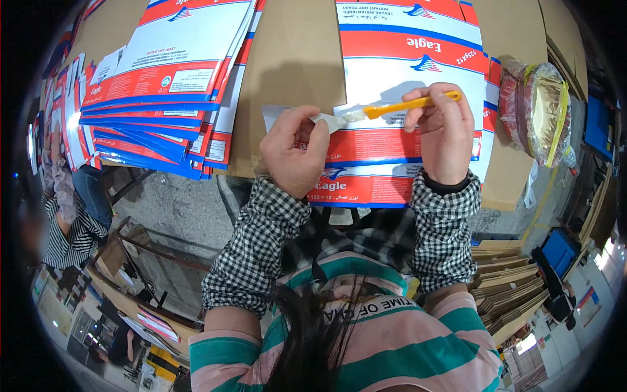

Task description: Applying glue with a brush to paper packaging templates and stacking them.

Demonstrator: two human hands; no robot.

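Note:
My left hand (pixel 295 147) pinches a small piece of white paper (pixel 332 122) between thumb and fingers. A slim yellow-handled brush (pixel 411 103) lies in my right hand (pixel 447 134), held between thumb and fingers. Its whitish tip points left and is close to the paper; whether they touch I cannot tell. Both hands are over a flat printed carton sheet (pixel 379 140) in white, red and blue. Another such sheet (pixel 372 186) shows beneath it at the near edge.
A fanned stack of printed carton sheets (pixel 170 65) lies at the left on the brown cardboard-covered table (pixel 287 59). At the right is a plastic-wrapped round bundle with yellow tape (pixel 547 114). Flat cardboard (pixel 509 287) is piled at the lower right. A person in stripes (pixel 75 232) is at far left.

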